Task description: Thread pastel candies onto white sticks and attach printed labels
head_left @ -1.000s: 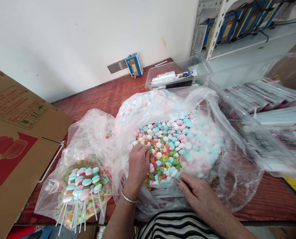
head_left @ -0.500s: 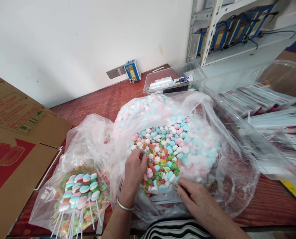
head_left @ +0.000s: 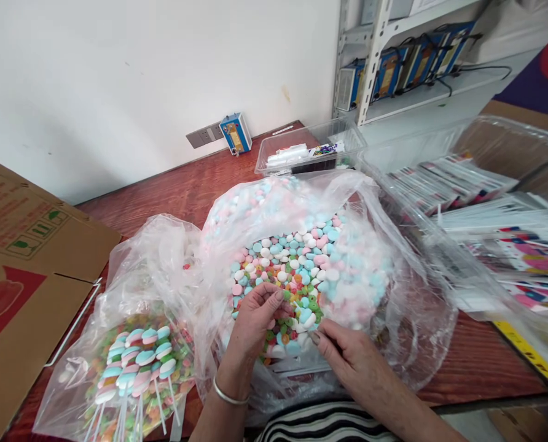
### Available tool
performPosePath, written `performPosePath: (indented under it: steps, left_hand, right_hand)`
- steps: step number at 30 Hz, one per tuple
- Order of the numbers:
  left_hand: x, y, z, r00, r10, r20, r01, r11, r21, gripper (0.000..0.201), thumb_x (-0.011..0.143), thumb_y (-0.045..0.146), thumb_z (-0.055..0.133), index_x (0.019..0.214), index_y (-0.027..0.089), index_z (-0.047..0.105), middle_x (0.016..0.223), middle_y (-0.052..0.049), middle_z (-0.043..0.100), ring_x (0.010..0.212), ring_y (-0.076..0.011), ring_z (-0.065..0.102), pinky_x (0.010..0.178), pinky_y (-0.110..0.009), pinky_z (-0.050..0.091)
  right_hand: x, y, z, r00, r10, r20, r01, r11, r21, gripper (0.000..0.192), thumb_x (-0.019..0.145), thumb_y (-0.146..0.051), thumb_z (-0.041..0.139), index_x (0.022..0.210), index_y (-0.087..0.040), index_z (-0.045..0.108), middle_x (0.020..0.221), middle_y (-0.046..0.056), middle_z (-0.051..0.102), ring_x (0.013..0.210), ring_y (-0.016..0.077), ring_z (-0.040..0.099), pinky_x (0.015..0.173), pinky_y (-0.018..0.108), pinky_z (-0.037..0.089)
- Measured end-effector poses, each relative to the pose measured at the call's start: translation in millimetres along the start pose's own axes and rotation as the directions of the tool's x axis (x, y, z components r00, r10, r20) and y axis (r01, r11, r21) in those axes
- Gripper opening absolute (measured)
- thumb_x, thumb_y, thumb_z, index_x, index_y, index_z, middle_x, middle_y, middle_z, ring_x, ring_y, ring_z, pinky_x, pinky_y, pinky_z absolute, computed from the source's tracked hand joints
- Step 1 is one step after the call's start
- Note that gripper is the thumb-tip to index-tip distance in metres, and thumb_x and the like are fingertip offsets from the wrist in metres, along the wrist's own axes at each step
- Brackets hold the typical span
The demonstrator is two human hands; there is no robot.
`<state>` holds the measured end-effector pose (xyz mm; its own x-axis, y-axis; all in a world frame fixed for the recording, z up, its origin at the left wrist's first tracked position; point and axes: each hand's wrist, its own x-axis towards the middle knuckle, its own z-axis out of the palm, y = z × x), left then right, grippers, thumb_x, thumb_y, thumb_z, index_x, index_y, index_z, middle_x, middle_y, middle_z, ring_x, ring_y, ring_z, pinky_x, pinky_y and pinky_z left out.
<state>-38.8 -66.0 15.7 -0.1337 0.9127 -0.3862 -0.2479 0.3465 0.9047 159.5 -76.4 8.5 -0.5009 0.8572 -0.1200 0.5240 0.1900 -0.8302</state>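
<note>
Candy heap (head_left: 297,270): small pastel discs and bright rings, lying in the open mouth of a big clear bag (head_left: 394,307) in the middle of the wooden table (head_left: 182,190), right in front of you. Your left hand (head_left: 255,316) rests on the near edge of the heap, fingers curled inward over the candies; you cannot tell whether it has one pinched. Your right hand (head_left: 348,356) lies just beside it at the bag's near lip, fingers loosely together and pointing left, touching white sticks (head_left: 297,365) under the plastic.

Edges: the bag's film stands up around the heap on the far and right sides. Just left, touching it, a second clear bag (head_left: 131,362) holds finished twisted lollipops on sticks. A cardboard box (head_left: 20,258) crowds the left edge. On the right, clear trays of printed wrappers (head_left: 499,209) sit near the bag. Open tabletop shows only behind, toward the wall.

Room: white wall, a blue device (head_left: 236,132) by a socket, a clear tub (head_left: 311,144), metal shelving (head_left: 394,55) at upper right.
</note>
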Motion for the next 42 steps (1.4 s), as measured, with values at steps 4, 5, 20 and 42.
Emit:
performPosePath:
  steps: [4, 5, 20, 42]
  left_hand:
    - [-0.7, 5.6, -14.0, 0.970, 0.179, -0.164, -0.162, 0.980, 0.112, 0.030, 0.076, 0.042, 0.074, 0.083, 0.016, 0.061, 0.068, 0.001, 0.066, 0.058, -0.0102, 0.062, 0.051, -0.018, 0.047]
    - [-1.4, 6.3, -16.3, 0.966, 0.195, -0.168, -0.178, 0.978, 0.112, 0.029, 0.076, 0.041, 0.075, 0.082, 0.016, 0.062, 0.068, 0.001, 0.066, 0.061, -0.0108, 0.063, 0.055, -0.019, 0.049]
    - [-12.8, -11.6, 5.3, 0.984, 0.177, 0.011, -0.177, 0.983, 0.052, 0.024, 0.077, 0.034, 0.076, 0.079, 0.016, 0.060, 0.068, 0.001, 0.065, 0.063, -0.0098, 0.062, 0.060, -0.020, 0.050]
    - [-20.6, -26.3, 16.1, 0.974, 0.224, -0.034, -0.214, 0.958, 0.190, 0.016, 0.076, 0.029, 0.076, 0.084, 0.017, 0.073, 0.078, -0.002, 0.072, 0.070, -0.0129, 0.064, 0.065, -0.023, 0.052]
  right_hand:
    - [-2.2, 3.0, -4.8, 0.999, 0.016, -0.045, -0.016, 1.000, 0.002, 0.024, 0.094, -0.026, 0.038, 0.072, -0.022, 0.045, 0.064, -0.003, 0.052, 0.060, 0.0154, 0.052, 0.056, 0.026, 0.033]
    - [-2.4, 2.8, -5.6, 0.999, 0.017, -0.039, -0.017, 1.000, 0.008, 0.024, 0.094, -0.025, 0.038, 0.072, -0.022, 0.045, 0.064, -0.003, 0.052, 0.060, 0.0154, 0.051, 0.057, 0.026, 0.033]
    - [-3.2, -0.1, 4.3, 0.997, 0.005, 0.071, -0.011, 0.997, 0.077, 0.025, 0.095, -0.022, 0.036, 0.070, -0.022, 0.042, 0.064, -0.004, 0.050, 0.060, 0.0136, 0.047, 0.057, 0.025, 0.030]
    - [0.0, -4.6, 4.8, 1.000, 0.012, 0.008, -0.013, 0.989, 0.149, 0.025, 0.094, -0.023, 0.037, 0.071, -0.021, 0.047, 0.066, -0.003, 0.055, 0.061, 0.0149, 0.050, 0.057, 0.025, 0.036]
